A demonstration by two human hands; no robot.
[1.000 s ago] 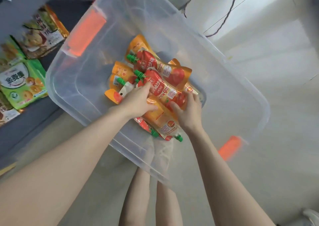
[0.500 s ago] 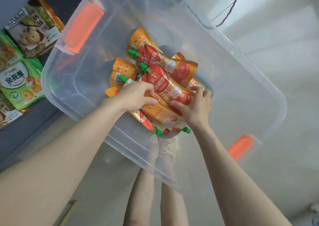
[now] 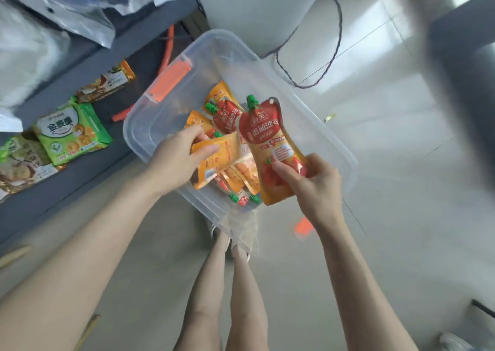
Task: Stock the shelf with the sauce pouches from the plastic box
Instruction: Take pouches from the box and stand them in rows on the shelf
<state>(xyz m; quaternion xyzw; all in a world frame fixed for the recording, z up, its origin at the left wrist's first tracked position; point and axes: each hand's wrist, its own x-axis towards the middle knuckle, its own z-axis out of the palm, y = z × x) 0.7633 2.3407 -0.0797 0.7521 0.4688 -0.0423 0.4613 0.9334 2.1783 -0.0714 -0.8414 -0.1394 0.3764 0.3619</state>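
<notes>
The right hand (image 3: 316, 187) now grips a red tomato sauce pouch (image 3: 263, 136) by its bottom end, thumb on the front and fingers curled behind. A moment ago this hand was down in the pile, and now the pouch is up in the air over the clear plastic box (image 3: 150, 128), with its green cap pointing away from the person. The left hand (image 3: 176, 160) has closed on an orange sauce pouch (image 3: 225, 153) too, and has lifted one end of it off the heap. The other sauce pouches (image 3: 226, 116) still lie in the box on the floor. The dark shelf (image 3: 88, 173) is off to the left, with a green cookie pack (image 3: 71, 133) lying on it, and no sauce pouch is on it that I can see. So the picking up looks done for these two, and I think they must go across to the shelf next. There are more pouches left in the box after that.
</notes>
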